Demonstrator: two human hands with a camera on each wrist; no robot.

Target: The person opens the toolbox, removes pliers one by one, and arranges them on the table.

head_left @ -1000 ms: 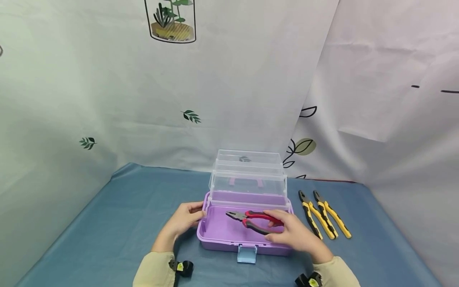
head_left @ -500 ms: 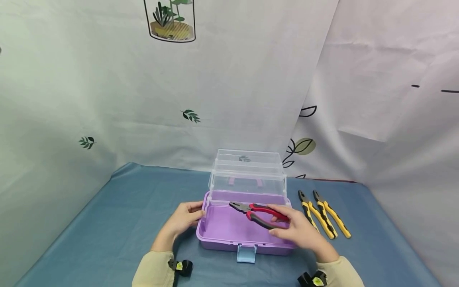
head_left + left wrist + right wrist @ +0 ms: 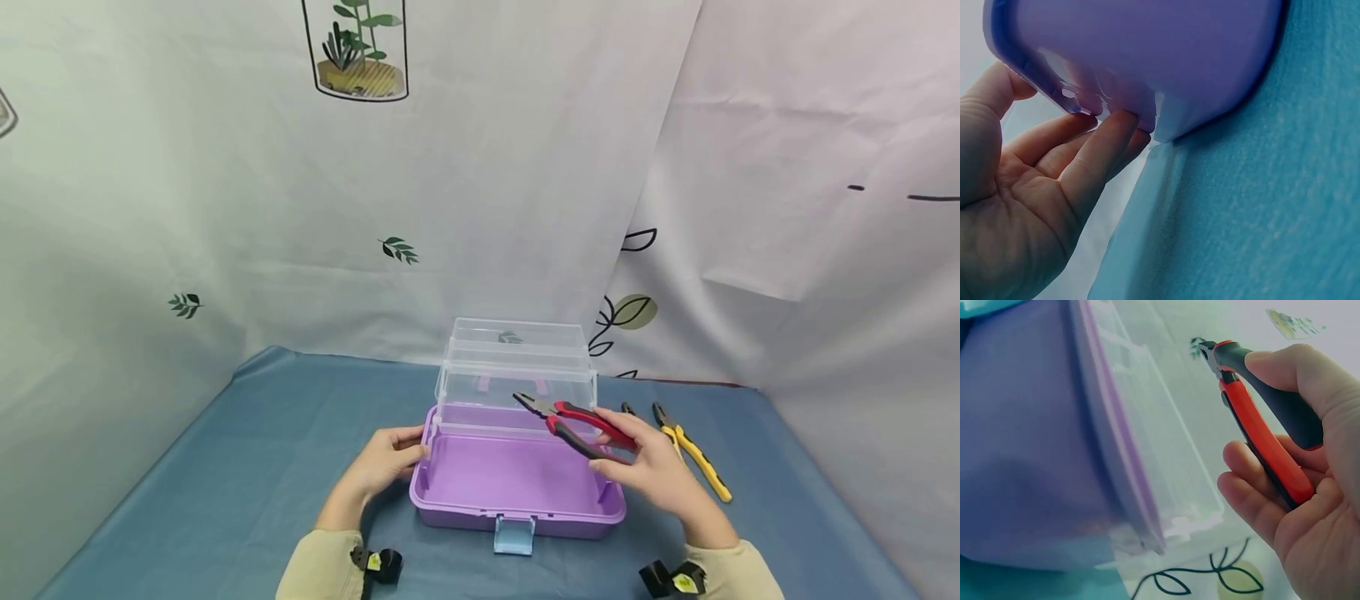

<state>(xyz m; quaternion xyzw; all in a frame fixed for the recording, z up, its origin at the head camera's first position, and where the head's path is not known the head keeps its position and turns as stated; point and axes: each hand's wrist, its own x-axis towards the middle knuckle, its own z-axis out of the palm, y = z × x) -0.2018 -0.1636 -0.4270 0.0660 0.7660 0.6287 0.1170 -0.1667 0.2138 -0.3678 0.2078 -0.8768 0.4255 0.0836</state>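
Note:
A purple plastic toolbox (image 3: 510, 479) stands on the blue cloth, its clear lid (image 3: 517, 354) raised at the back. My left hand (image 3: 381, 461) holds its left side, thumb at the rim and fingers against the outer wall, as the left wrist view shows (image 3: 1041, 175). In my right hand (image 3: 651, 462) is a pair of pliers (image 3: 583, 414) with red and black handles, held above the right part of the box. Thumb and fingers curl round the spread handles (image 3: 1263, 434). The tool's head points left, toward the lid. Nothing lies on the visible box floor.
Yellow-and-black pliers (image 3: 703, 460) lie on the cloth to the right of the box. Another pair (image 3: 627, 408) beside them is mostly hidden behind my right hand. A light blue latch (image 3: 513, 536) hangs at the box front. Pale printed curtains (image 3: 300, 183) enclose the back and sides.
My right hand has lifted the red-handled pliers up and to the right, from low over the box floor toward its right rim. The left hand stays at the box's left side.

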